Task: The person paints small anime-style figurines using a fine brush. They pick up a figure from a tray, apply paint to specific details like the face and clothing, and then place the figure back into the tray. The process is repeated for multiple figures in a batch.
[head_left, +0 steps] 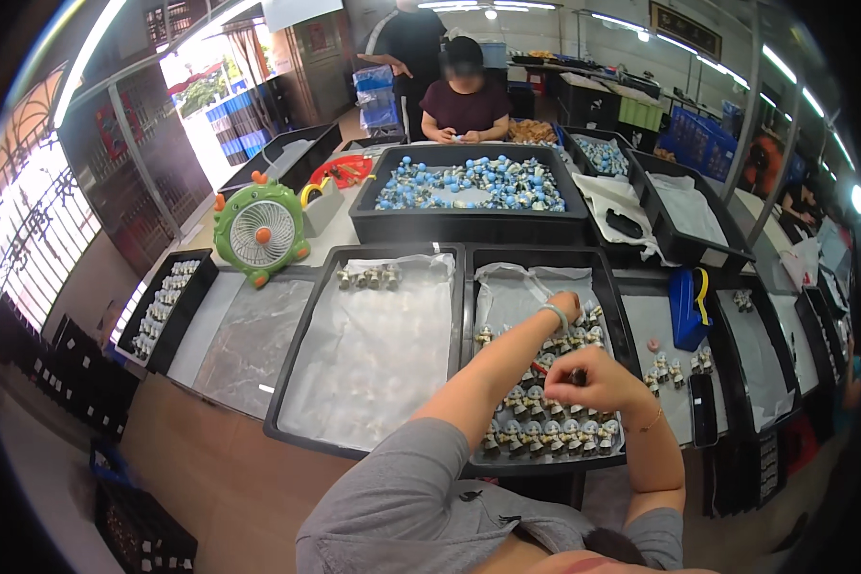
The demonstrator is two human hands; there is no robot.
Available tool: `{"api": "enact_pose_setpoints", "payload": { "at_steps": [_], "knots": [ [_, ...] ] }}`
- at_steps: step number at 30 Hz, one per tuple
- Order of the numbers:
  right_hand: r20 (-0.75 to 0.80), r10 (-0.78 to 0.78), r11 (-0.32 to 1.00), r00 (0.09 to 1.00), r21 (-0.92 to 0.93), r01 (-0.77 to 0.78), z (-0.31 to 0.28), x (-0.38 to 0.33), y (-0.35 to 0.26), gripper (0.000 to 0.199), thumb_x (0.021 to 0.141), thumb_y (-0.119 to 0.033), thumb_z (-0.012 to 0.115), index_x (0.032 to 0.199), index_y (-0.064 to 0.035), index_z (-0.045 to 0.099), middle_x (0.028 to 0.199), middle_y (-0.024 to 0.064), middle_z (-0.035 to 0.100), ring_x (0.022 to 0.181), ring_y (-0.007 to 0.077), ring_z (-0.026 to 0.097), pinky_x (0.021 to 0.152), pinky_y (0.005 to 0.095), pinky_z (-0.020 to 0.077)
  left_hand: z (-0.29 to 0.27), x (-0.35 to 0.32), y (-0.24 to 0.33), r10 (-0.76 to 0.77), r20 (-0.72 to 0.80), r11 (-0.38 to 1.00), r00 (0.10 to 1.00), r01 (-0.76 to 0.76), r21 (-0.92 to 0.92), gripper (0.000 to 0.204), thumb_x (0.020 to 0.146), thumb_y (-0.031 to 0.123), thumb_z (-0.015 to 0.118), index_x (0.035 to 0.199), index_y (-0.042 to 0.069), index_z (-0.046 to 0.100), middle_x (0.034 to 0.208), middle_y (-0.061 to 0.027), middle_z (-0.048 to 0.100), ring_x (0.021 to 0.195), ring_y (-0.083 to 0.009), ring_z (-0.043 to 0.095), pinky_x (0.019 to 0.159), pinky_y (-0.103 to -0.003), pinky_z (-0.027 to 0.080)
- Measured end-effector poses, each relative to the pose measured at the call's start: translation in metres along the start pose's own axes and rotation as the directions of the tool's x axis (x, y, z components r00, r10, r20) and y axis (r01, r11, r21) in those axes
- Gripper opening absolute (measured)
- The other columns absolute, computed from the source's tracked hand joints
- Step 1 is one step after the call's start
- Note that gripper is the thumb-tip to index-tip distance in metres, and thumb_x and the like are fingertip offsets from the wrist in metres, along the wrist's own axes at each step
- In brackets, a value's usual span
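Both my hands are over the right black tray point(610, 279), where rows of small white, gold and dark figurines point(548, 436) stand on a thin white liner. My left hand point(566, 305), a pale band at its wrist, reaches over figurines near the tray's far right part; its fingers are mostly hidden. Nearer to me, my right hand point(598, 381) is closed, fingers curled around a dark, round-ended object point(579, 377). A small red piece shows just left of that hand; I cannot tell whether it belongs to the same object.
Left is a black tray point(292, 402) with white sheeting and several figurines at its far edge. Beyond stands a deep bin point(469, 228) of blue-and-white pieces. A green fan point(258, 230) is at left, a blue box point(687, 311) at right. Two people are across the table.
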State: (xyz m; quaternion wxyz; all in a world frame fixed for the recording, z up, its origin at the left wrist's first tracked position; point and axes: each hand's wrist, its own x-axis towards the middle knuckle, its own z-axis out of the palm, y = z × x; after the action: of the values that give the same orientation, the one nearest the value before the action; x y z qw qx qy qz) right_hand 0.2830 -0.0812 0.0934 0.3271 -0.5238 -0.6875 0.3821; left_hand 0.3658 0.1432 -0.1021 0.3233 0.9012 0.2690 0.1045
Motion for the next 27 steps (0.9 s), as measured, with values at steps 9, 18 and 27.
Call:
{"api": "enact_pose_setpoints", "payload": {
  "at_steps": [9,18,27],
  "knots": [
    [-0.677,0.148,0.986,0.721,0.047,-0.158,-0.04,0.023,0.12,0.02,0.074,-0.019,0.064,0.07,-0.0011,0.057,0.059,0.0049,0.055,0.054,0.0118,0.051,0.052,0.0257,0.0392,-0.057,0.002,-0.061,-0.041,-0.224,0.807,0.974,-0.1,-0.582,0.01,0.077,0.009,0.059,0.086,0.007,0.057,0.072,-0.007,0.06,0.063,-0.0145,0.058,0.057,-0.029,0.047],
    [-0.211,0.402,0.707,0.891,-0.547,-0.448,0.01,0.03,0.138,0.03,0.058,-0.025,0.075,0.071,-0.0016,0.06,0.071,0.015,0.061,0.072,0.0313,0.06,0.067,0.0383,0.0464,-0.166,-0.229,0.012,0.013,0.175,0.168,0.985,0.17,-0.971,0.042,0.083,0.017,0.052,0.123,0.012,0.04,0.122,-0.0155,0.044,0.09,-0.0222,0.052,0.084,-0.036,0.042],
    [-0.244,0.467,0.649,0.85,-0.559,-0.516,0.014,0.034,0.133,0.03,0.059,-0.016,0.073,0.079,0.0016,0.059,0.079,0.0186,0.06,0.08,0.0343,0.057,0.072,0.041,0.0438,-0.157,-0.288,0.0,0.219,0.121,0.164,0.968,0.086,-0.983,0.081,0.055,-0.005,0.06,0.125,0.022,0.028,0.129,-0.0181,0.034,0.098,-0.0232,0.05,0.089,-0.036,0.037]
  ]
}}
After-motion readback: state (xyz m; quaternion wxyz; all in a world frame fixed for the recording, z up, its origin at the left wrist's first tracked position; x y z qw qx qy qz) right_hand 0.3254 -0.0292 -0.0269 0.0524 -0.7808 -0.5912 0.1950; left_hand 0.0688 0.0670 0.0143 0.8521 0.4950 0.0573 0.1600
